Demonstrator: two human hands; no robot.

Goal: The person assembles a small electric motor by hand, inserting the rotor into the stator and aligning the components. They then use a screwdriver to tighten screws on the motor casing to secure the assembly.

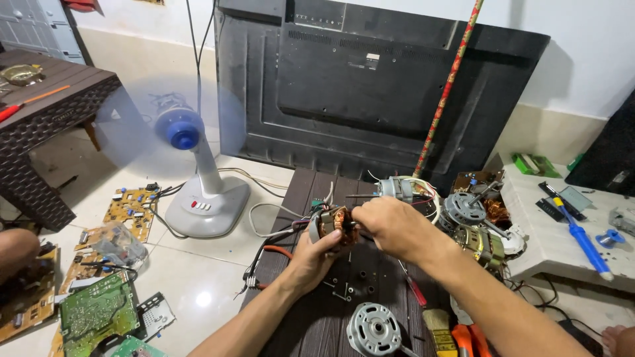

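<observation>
My left hand [311, 258] grips a small electric motor with copper windings [333, 223] from below, above a dark slatted table [314, 317]. My right hand [387, 221] is closed on the motor's right side, fingertips pinched at the windings. Thin wires run from the motor to the left. Another motor assembly [400, 188] with wires sits just behind my right hand. A round metal motor end cap [374, 328] lies on the table near me.
A running fan [192, 158] stands on the floor at left, near several circuit boards [99, 311]. A large black television back [370, 86] leans on the wall. Motor parts [473, 225] and a blue tool [582, 241] lie on the right. A brush [438, 327] and red-handled screwdriver [415, 289] rest nearby.
</observation>
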